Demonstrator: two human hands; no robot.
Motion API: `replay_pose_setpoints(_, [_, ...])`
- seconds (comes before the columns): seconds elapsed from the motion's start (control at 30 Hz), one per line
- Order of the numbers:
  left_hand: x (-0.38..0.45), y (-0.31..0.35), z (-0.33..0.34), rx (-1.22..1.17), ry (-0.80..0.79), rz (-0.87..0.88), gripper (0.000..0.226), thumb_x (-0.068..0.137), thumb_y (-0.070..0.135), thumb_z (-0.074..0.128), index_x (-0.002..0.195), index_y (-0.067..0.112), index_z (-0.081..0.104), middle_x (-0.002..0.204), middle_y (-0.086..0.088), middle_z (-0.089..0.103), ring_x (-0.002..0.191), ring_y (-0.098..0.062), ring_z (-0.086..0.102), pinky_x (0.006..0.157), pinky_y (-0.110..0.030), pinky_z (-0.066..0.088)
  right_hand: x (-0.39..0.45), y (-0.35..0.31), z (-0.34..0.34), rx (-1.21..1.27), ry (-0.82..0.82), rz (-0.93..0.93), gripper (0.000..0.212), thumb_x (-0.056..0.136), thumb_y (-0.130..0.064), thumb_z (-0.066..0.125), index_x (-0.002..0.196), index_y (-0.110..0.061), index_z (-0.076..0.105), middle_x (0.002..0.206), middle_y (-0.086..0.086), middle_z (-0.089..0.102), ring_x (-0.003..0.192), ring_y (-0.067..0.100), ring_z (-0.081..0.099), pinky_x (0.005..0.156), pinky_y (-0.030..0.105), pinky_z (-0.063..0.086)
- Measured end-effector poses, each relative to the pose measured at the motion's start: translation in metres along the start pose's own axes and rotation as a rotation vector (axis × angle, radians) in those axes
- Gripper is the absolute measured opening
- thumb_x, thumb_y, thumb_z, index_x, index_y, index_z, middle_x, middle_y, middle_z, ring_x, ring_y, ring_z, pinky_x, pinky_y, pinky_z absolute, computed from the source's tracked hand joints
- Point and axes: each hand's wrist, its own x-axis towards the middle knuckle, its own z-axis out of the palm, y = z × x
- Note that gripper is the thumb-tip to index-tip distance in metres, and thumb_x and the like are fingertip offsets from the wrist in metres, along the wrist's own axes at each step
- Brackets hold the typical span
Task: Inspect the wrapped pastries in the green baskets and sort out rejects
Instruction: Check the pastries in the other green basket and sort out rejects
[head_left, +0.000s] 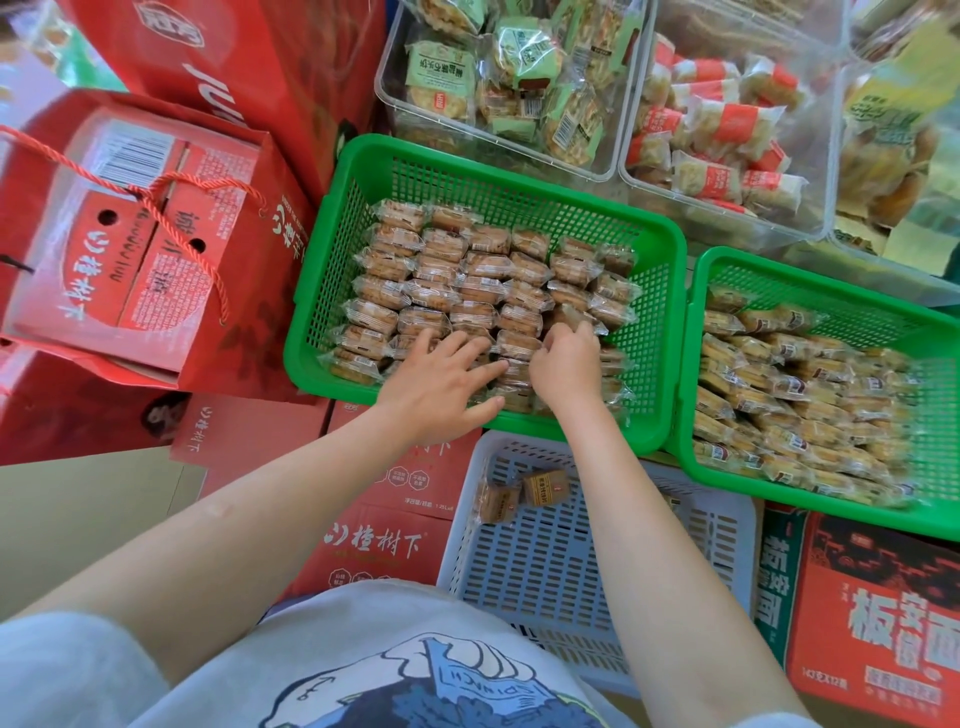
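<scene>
Inspection under way in the near green basket (670, 332). Left hand (441, 382) lies flat, released, on the pastries (467, 291); right hand (566, 361) pinches one. Next: lift and check it.

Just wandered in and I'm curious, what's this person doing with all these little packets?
A person is going through wrapped pastries packed in rows in a green basket. The left hand lies flat on the near rows, while the right hand has its fingers curled into the packets, apparently picking one out. A second green basket sits to the right, and two packets lie in a pale basket below.
</scene>
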Motion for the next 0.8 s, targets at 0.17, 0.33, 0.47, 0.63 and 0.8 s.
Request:
replay_pose_setpoints(0.17, [0.001, -0.001, 0.0, -0.005, -0.031, -0.013, 0.065, 0.099, 0.067, 0.016, 0.156, 0.038, 0.028, 0.165, -0.003, 0.024, 0.151, -0.027, 0.016, 0.12, -0.056, 0.009, -0.005, -0.003, -0.029, 0.352, -0.125, 0.052, 0.017, 0.099, -0.02, 0.038, 0.097, -0.012, 0.053, 0.12, 0.012, 0.048, 0.099, 0.028, 0.046, 0.075, 0.037, 0.035])
replay_pose_setpoints(0.33, [0.0, -0.003, -0.001, -0.039, -0.043, -0.013, 0.064, 0.098, 0.067, 0.016, 0.156, 0.04, 0.026, 0.164, -0.002, 0.024, 0.152, -0.025, 0.014, 0.121, -0.058, 0.007, -0.026, 0.0, -0.067, 0.75, -0.089, 0.091, 0.019, 0.097, -0.013, 0.038, 0.084, -0.005, 0.049, 0.092, 0.011, 0.055, 0.092, 0.025, 0.053, 0.079, 0.041, 0.046])
replay_pose_setpoints(0.47, [-0.013, 0.009, -0.015, -0.3, 0.139, -0.085, 0.055, 0.102, 0.051, 0.043, 0.153, 0.035, 0.033, 0.164, 0.003, 0.026, 0.152, -0.019, 0.017, 0.124, -0.048, 0.008, -0.061, 0.005, -0.087, 1.389, -0.203, 0.132, 0.025, 0.1, -0.005, 0.032, 0.079, -0.011, 0.043, 0.101, 0.015, 0.066, 0.096, 0.028, 0.065, 0.089, 0.047, 0.057])
replay_pose_setpoints(0.63, [-0.055, 0.047, -0.073, -1.361, 0.105, -0.068, 0.06, 0.092, 0.02, 0.071, 0.138, 0.049, 0.046, 0.135, 0.018, 0.056, 0.123, -0.004, 0.056, 0.098, -0.028, 0.05, -0.101, 0.019, -0.089, 1.706, -0.301, 0.183, 0.03, 0.1, -0.011, 0.029, 0.107, 0.003, 0.055, 0.114, 0.028, 0.067, 0.103, 0.037, 0.066, 0.082, 0.045, 0.06])
replay_pose_setpoints(0.8, [-0.077, 0.061, -0.089, -1.749, 0.164, -0.125, 0.033, 0.092, 0.011, 0.069, 0.124, 0.008, 0.063, 0.108, -0.003, 0.073, 0.098, -0.026, 0.07, 0.068, -0.028, 0.059, -0.133, 0.017, -0.08, 1.545, -0.351, 0.206, 0.039, 0.103, -0.02, 0.03, 0.115, -0.004, 0.064, 0.109, 0.02, 0.072, 0.097, 0.035, 0.071, 0.081, 0.046, 0.06])
